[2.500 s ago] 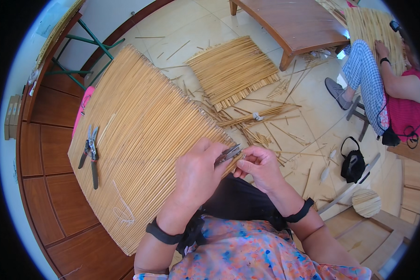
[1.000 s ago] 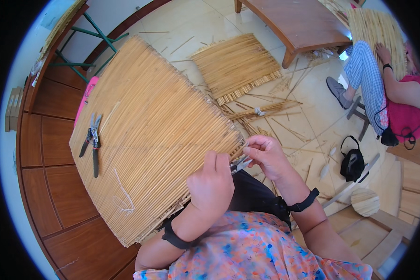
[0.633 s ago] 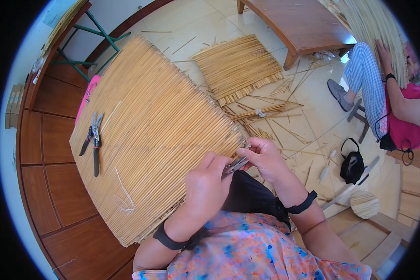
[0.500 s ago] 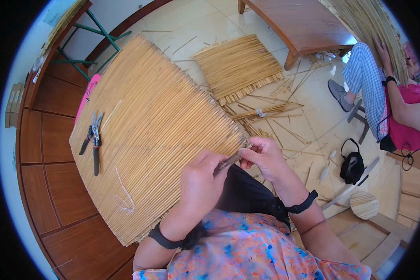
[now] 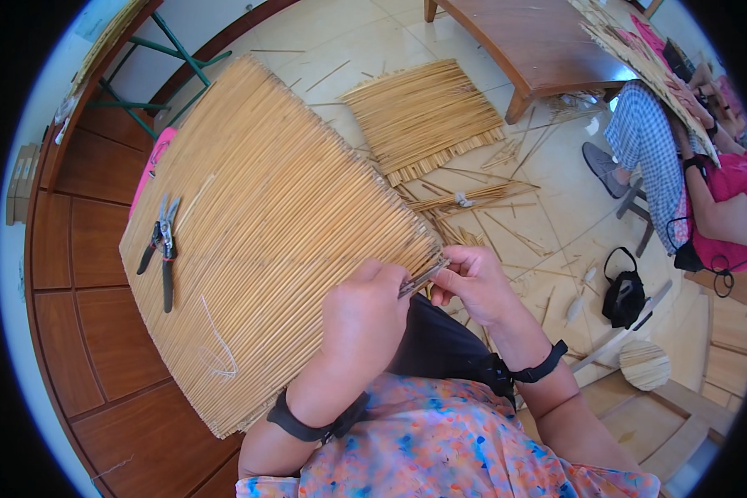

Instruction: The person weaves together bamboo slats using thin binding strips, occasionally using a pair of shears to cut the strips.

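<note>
A large mat of tightly laid reed stalks [image 5: 266, 199] slopes across my lap, its cut ends along the right edge. My left hand [image 5: 362, 315] is closed around a slim grey metal tool [image 5: 421, 280], whose tip reaches the mat's lower right corner; its exact kind is hidden. At that same corner, my right hand [image 5: 480, 285] pinches the mat's edge between thumb and fingers. Pruning shears [image 5: 167, 245] with dark handles lie on the mat's left part. A loose white thread [image 5: 217, 336] curls on the mat below them.
A smaller reed mat [image 5: 427, 116] lies on the tiled floor among loose stalks [image 5: 473, 199]. Behind it stands a wooden table [image 5: 548, 50]. At right, a co-worker [image 5: 649, 149] sits holding another mat [image 5: 639, 54]. A black bag [image 5: 624, 297] and a round woven piece [image 5: 645, 365] are nearer.
The co-worker's mat has tilted, exposing more hands and pink clothing behind it. My left hand and the tool have shifted slightly toward the corner; my right hand keeps its pinch.
</note>
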A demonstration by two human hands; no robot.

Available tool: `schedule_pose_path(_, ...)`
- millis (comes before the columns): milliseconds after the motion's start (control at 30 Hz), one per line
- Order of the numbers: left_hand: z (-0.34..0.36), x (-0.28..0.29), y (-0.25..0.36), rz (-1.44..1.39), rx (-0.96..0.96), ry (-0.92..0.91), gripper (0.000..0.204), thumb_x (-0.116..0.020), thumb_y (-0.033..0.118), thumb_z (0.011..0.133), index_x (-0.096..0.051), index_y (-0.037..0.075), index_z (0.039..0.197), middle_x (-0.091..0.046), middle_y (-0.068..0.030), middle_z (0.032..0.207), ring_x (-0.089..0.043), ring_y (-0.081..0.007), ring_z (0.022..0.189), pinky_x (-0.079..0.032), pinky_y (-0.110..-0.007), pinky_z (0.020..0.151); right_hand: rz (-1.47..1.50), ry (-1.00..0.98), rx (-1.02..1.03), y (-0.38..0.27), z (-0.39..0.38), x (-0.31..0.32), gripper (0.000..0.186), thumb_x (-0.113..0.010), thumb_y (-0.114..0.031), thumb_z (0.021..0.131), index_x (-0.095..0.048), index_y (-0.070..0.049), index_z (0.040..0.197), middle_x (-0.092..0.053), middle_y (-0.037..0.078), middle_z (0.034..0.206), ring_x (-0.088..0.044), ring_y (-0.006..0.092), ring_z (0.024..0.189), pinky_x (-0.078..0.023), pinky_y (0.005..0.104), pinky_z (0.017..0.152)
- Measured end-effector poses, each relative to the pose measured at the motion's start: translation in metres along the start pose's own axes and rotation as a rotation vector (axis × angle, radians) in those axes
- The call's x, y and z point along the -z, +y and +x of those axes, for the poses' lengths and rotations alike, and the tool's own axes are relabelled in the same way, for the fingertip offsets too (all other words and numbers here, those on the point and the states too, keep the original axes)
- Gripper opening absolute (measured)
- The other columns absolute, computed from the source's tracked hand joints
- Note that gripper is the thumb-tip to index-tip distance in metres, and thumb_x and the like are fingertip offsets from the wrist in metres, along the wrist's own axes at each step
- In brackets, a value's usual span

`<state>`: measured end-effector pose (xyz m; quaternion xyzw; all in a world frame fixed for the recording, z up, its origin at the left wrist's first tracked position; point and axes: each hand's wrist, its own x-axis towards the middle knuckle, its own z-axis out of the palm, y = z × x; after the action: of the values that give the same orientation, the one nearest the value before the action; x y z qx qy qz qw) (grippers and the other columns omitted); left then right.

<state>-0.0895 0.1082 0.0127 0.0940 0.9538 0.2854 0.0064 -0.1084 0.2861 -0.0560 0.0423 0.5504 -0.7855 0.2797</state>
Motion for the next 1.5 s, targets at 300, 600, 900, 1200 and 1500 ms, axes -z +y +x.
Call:
schedule_pose_path(300,0.009,-0.002,0.035,0.481,-0.024,-0.111,0.012,-0.067,0.008,0.078,-0.056,0.004,0.080,-0.060,-0.0132,0.076,-0.066,-0.0310,0.059,-0.054,-0.039,0.051,-0.022,-0.005,0.066,0.004,-0.002,0.001,0.016,-0.062,-0.004,0.091,-0.068,0.000,0.106,-0.069,0.004,0.077,-0.065,0.0096,0.064,-0.052,0.0219,0.058)
schedule_pose_path(600,0.009,-0.009,0.037,0.465,-0.022,-0.072,0.013,-0.065,0.010,0.080,-0.054,0.004,0.084,-0.057,-0.0109,0.079,-0.065,-0.0258,0.056,-0.053,-0.036,0.046,0.013,-0.010,0.088,0.011,0.000,0.002,0.022,-0.060,-0.001,0.091,-0.066,0.000,0.112,-0.069,0.004,0.076,-0.064,0.0094,0.064,-0.051,0.0222,0.057)
schedule_pose_path(900,0.011,-0.009,0.034,0.447,-0.021,-0.029,0.016,-0.068,0.011,0.076,-0.054,0.005,0.082,-0.059,-0.0122,0.079,-0.065,-0.0307,0.058,-0.053,-0.040,0.049,0.058,0.059,0.071,0.009,-0.002,-0.002,0.018,-0.063,-0.006,0.092,-0.068,0.000,0.108,-0.066,0.002,0.071,-0.060,0.0070,0.057,-0.046,0.0199,0.050)
schedule_pose_path(1200,-0.002,0.076,0.017,0.081,0.079,0.068,0.013,-0.068,0.004,0.076,-0.060,0.001,0.086,-0.060,-0.0099,0.069,-0.057,-0.0190,0.055,-0.044,-0.034,0.050,0.052,0.155,0.026,0.001,-0.001,-0.005,0.012,-0.068,-0.012,0.090,-0.064,-0.004,0.083,-0.063,0.002,0.065,-0.059,0.0090,0.051,-0.044,0.0205,0.047)
schedule_pose_path(1500,-0.063,0.149,-0.004,-0.683,0.389,0.309,0.009,-0.052,0.000,0.089,-0.058,-0.001,0.095,-0.063,-0.0065,0.082,-0.044,-0.0023,0.051,-0.032,-0.017,0.046,0.100,0.175,0.093,0.019,0.009,0.006,0.011,-0.068,-0.015,0.090,-0.066,-0.005,0.093,-0.061,-0.001,0.065,-0.055,0.0057,0.050,-0.038,0.0183,0.045)
